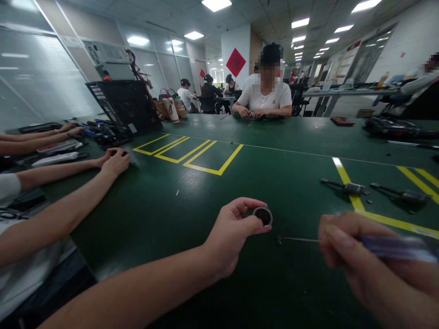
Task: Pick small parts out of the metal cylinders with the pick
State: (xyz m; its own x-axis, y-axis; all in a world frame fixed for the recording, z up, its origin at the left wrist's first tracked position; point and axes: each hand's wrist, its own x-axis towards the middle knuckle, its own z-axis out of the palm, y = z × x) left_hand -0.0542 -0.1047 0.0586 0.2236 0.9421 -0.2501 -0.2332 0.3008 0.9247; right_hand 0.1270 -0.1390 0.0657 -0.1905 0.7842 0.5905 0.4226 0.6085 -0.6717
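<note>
My left hand [231,233] pinches a short round metal cup [264,216], its dark hollow end facing me, between thumb and fingertips. My right hand [356,256], slightly blurred, is closed around a screwdriver [394,246] with a translucent purplish handle. The tool's thin shaft points left, just below the cup and apart from it. A tiny metal piece [278,240] with two ring shapes is at the shaft's tip; whether it hangs there or lies on the table I cannot tell. Two motor rotors [353,188] [409,196] with long shafts lie at the right, small rings beside them.
Yellow tape [202,171] marks the green table [154,219]. At left, a neighbour's hands [116,161] rest near a black panel [118,107] and tools. A person [264,98] sits opposite. A black bundle [399,127] and a red-edged object [342,121] lie far right.
</note>
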